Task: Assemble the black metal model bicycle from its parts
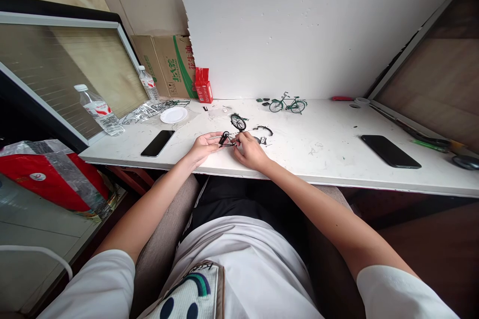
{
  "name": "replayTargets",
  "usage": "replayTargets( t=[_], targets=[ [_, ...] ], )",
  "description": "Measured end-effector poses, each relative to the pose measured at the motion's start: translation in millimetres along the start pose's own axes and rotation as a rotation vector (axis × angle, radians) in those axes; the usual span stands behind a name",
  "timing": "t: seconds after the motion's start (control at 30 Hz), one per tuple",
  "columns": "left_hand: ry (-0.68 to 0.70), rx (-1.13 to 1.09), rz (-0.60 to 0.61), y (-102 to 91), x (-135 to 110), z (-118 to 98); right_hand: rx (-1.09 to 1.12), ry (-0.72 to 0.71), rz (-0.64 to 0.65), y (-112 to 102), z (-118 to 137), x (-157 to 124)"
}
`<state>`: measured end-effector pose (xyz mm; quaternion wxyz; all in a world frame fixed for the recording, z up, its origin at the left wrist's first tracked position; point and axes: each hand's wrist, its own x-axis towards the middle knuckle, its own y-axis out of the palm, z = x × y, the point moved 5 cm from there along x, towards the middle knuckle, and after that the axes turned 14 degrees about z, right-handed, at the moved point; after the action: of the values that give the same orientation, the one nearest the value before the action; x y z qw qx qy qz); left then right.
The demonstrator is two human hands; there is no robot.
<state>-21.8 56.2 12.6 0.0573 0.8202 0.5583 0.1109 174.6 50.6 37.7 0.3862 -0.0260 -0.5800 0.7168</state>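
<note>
— Your white shirt [247, 254] fills the bottom centre; where's the small black bicycle frame [225, 139]?
— Mid-picture, over the desk [322, 154]: fingers of your left hand [204, 149] and right hand [251, 152] both clamp it.

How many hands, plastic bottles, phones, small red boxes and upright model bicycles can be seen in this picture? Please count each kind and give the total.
Hands: 2
Plastic bottles: 2
Phones: 2
Small red boxes: 1
Upright model bicycles: 1
Total: 8
</note>
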Motion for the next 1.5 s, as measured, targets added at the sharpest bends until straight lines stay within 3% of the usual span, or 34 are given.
replayTargets(
  t=[1.5],
  targets=[
    [0.003, -0.036, 0.035, -2.0, 2.3, 2.9, 0.008, -0.009, -0.008, -0.8, 1.2, -0.4]
  ],
)
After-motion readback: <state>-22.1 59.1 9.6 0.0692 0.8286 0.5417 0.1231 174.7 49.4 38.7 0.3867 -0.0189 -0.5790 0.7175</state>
